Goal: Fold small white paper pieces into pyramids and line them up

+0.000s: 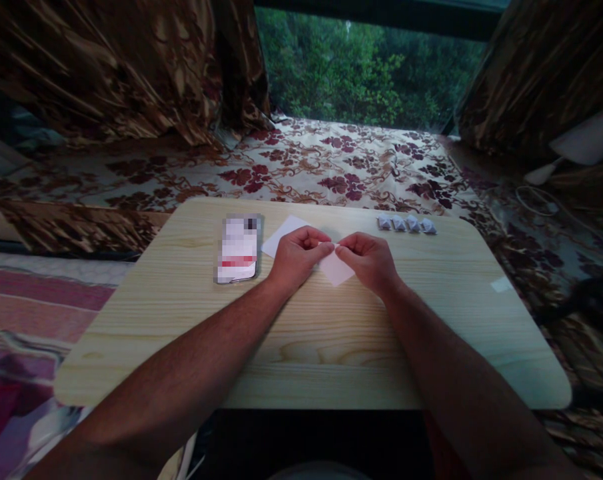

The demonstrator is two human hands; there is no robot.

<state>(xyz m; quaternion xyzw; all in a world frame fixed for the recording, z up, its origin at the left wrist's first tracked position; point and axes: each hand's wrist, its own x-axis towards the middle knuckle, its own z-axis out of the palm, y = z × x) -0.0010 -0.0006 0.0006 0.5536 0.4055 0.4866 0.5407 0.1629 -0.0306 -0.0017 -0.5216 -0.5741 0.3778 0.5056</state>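
Note:
Between my two hands is a small piece of white paper, its lower corner pointing toward me over the table. My left hand pinches its upper left edge between thumb and fingers. On the other side, my right hand grips the upper right edge the same way, the thumbs nearly meeting. The fingertips hide the paper's top part. Partly behind my left hand lies more white paper, flat on the wood. Several small folded paper shapes stand in a row beyond my right hand.
A phone-like object, partly pixelated, lies left of my hands on the light wooden table. A pale patch is near the table's right edge. Behind are a floral-covered ledge, brown curtains and a window. A white lamp-like object is at right.

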